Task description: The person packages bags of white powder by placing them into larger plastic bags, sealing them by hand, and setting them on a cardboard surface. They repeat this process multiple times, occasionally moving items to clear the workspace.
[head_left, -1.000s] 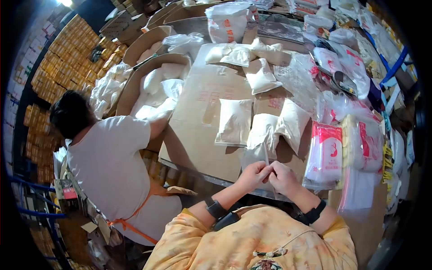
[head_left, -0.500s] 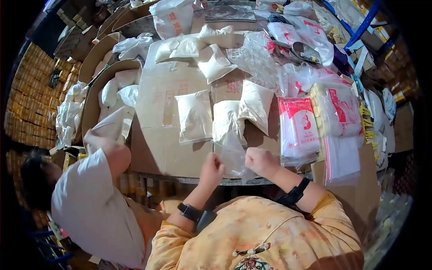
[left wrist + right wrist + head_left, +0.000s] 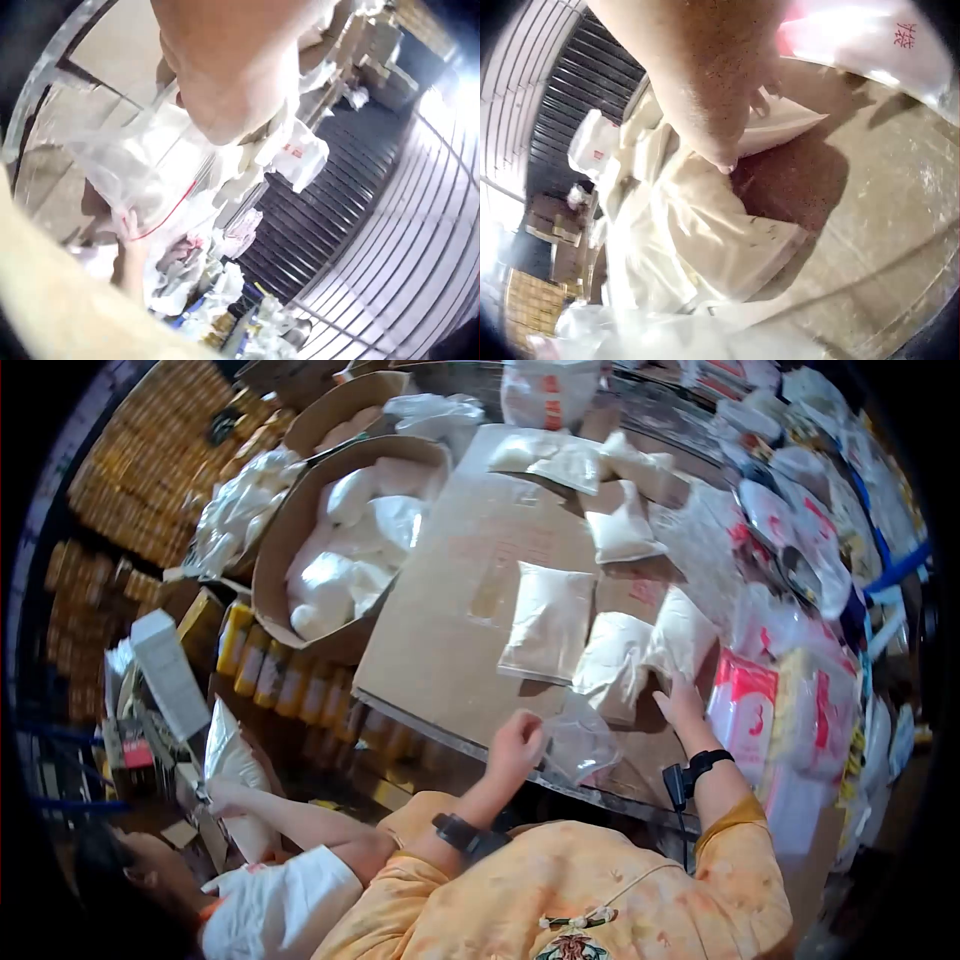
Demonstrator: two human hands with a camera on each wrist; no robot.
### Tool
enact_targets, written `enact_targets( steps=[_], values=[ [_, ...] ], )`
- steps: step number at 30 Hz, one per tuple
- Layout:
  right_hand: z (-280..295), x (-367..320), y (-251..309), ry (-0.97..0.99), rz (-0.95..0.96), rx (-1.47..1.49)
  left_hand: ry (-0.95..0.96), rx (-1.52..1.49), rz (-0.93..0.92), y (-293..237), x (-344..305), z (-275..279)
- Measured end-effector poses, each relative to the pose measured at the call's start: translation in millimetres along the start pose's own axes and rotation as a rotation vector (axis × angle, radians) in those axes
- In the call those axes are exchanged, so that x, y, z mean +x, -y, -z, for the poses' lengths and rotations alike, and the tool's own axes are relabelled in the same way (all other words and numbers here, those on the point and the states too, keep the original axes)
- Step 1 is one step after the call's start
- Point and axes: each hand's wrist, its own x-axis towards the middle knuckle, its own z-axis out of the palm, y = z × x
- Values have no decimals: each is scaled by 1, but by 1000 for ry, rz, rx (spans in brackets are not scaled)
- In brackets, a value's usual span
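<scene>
My left hand (image 3: 517,745) has curled fingers and pinches the edge of a clear plastic bag (image 3: 585,745). A red stripe runs along the clear bag in the left wrist view, where it hangs loose. My right hand (image 3: 686,712) reaches over the table with fingers extended, fingertips right at the lower end of a filled bag of pale powder (image 3: 682,635). In the right wrist view its thumb stands apart from the fingers. Left of that lie a second filled bag (image 3: 612,665) and a third, flatter filled bag (image 3: 546,622).
More powder bags (image 3: 622,520) lie farther back on the cardboard-covered table (image 3: 430,630). Red-and-white packs (image 3: 742,705) lie at the right. A large carton (image 3: 268,595) of filled bags stands left. Another person (image 3: 285,900) bends low at the left, holding a filled bag (image 3: 235,780).
My right hand has left the clear bag and moved forward to a filled bag; my left hand stays by the clear bag. The other person has bent down with a bag. The head view has shifted.
</scene>
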Motion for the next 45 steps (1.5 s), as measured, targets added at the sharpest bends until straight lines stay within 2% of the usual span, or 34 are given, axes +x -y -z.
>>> enact_targets(
  steps=[2,4,5,6,8,10,11,13,15,16,17,18,20,21,23,24,25,26,27,28,29,31,32,34,36,37,40,41,44,45],
  values=[
    [-16,16,2,-88,-31,-115,164,48,39,7,-18,1],
    [-24,34,3,-19,-23,-213,273,161,13,7,-27,11],
    [-25,43,-1,117,-31,-276,286,155,78,8,-29,16],
    [-24,42,-1,77,9,-264,302,144,141,9,-29,19],
    [-13,40,-6,104,40,-232,245,94,151,14,-31,23],
    [-30,59,-57,19,89,-134,182,32,170,15,-34,31],
    [-25,58,-80,-21,152,34,158,24,153,20,-36,34],
    [35,31,-65,53,-23,63,138,1,167,26,-42,42],
    [63,11,-110,-49,34,354,101,-63,178,34,-52,43],
    [87,-9,-98,-12,15,685,90,-86,191,36,-54,42],
    [120,-29,-88,159,-239,866,95,-74,196,34,-57,42],
    [133,-48,-81,67,-299,902,106,-98,183,33,-62,39],
    [139,-66,-94,50,-250,1019,125,-140,138,30,-63,30],
    [138,-69,-86,84,-301,1049,177,-195,174,26,-61,25],
    [127,-77,-66,148,-404,1114,236,-195,77,24,-60,17],
    [107,-68,-82,164,-455,1203,274,-191,45,23,-60,14],
    [91,-67,-46,82,-590,1283,268,-190,29,23,-62,12],
    [65,-62,-51,45,-643,1301,262,-186,12,23,-63,10],
    [41,-51,-52,88,-746,1363,266,-181,-9,22,-64,9],
    [3,-37,-75,256,-670,1554,245,-168,25,23,-65,11],
    [2,-42,-30,359,-697,1686,247,-165,47,25,-67,15],
    [-11,-35,-7,343,-599,1589,241,-134,65,28,-67,20],
    [-14,-27,-6,245,-208,1405,210,-103,66,32,-67,25],
    [11,-30,1,60,-12,856,123,-38,73,43,-64,37],
    [10,-33,-17,-68,2,619,50,-95,119,46,-57,49],
    [-3,-33,-39,-26,-41,667,16,-89,109,44,-52,54],
    [-37,-44,-84,152,-219,422,-67,-48,15,49,-38,66],
    [-41,-37,-92,366,-351,510,-58,6,-18,44,-32,70],
    [-63,-27,-106,277,-285,503,-29,224,-195,15,-15,79],
    [-59,-29,-100,307,-330,575,-28,258,-183,14,-12,75]
  ],
)
